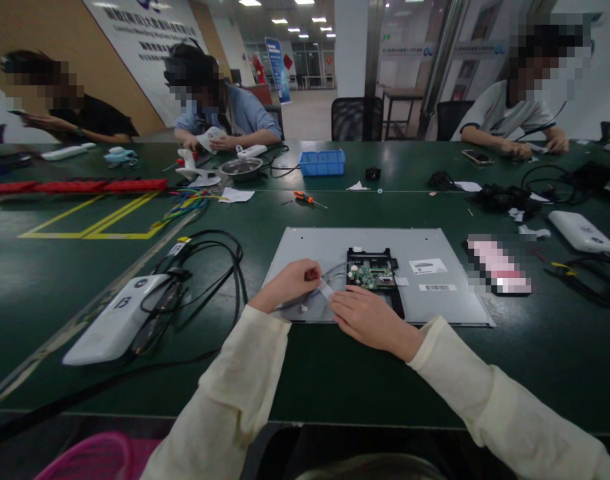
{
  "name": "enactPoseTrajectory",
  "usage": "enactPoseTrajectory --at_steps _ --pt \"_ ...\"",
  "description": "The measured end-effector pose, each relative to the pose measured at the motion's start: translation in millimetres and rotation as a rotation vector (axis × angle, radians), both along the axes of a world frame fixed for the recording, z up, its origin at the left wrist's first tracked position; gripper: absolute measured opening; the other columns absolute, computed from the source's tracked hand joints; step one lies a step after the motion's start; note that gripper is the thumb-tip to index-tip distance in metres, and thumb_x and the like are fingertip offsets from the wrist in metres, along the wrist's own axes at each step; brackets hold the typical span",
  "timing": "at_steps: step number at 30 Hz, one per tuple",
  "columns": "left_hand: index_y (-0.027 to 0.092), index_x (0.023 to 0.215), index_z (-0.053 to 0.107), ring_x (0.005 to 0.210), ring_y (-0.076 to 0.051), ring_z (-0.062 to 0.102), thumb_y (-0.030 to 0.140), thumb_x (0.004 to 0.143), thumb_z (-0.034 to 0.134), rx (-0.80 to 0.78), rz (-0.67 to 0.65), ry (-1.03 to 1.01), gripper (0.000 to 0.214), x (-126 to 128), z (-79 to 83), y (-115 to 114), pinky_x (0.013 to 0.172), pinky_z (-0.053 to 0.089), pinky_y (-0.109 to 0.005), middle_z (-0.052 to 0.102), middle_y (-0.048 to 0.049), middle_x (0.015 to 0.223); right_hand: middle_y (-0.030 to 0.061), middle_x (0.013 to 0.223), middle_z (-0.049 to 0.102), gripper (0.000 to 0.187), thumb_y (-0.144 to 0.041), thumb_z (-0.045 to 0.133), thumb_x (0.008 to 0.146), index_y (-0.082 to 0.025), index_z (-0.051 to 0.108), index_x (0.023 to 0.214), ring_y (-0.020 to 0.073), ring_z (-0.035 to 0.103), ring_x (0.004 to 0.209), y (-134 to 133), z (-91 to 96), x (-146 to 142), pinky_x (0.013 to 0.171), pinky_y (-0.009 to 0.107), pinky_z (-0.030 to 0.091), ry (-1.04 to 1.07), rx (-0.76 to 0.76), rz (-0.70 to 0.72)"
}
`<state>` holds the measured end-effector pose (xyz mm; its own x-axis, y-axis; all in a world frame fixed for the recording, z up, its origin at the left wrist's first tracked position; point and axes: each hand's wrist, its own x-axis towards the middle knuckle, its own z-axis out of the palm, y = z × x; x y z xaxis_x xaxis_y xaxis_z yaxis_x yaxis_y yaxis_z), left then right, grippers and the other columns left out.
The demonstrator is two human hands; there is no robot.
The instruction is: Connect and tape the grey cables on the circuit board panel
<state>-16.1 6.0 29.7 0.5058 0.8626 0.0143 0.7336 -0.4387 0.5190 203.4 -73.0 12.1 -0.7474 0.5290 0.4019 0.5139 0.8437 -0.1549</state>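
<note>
A grey metal panel lies flat on the table before me, with a black frame and a green circuit board on it. My left hand is closed, thumb and forefinger pinching the upper end of a short whitish strip that looks like tape. At the strip's lower end are the fingertips of my right hand, its fingers held together low over the panel. Thin grey cables run from the board toward the left hand and pass partly beneath it. Two white labels are stuck on the panel's right side.
Left stands a white power bank with black cables. A pixelated phone lies right of the panel, another white power bank beyond. Farther back are an orange screwdriver, blue basket and metal bowl. Three people sit opposite.
</note>
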Motion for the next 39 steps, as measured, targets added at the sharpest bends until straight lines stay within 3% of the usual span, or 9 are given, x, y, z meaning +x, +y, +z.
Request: enactPoseTrajectory --at_steps 39 --pt "0.019 0.079 0.059 0.071 -0.015 0.054 0.026 0.077 0.052 0.03 -0.022 -0.01 0.01 -5.5 -1.2 -0.9 0.069 0.042 -0.026 0.058 -0.0005 0.076 0.0115 0.122 0.065 0.026 -0.017 0.046 0.093 -0.014 0.062 0.113 0.0199 0.059 0.115 -0.1 -1.7 -4.1 0.109 0.04 0.039 0.011 0.003 0.004"
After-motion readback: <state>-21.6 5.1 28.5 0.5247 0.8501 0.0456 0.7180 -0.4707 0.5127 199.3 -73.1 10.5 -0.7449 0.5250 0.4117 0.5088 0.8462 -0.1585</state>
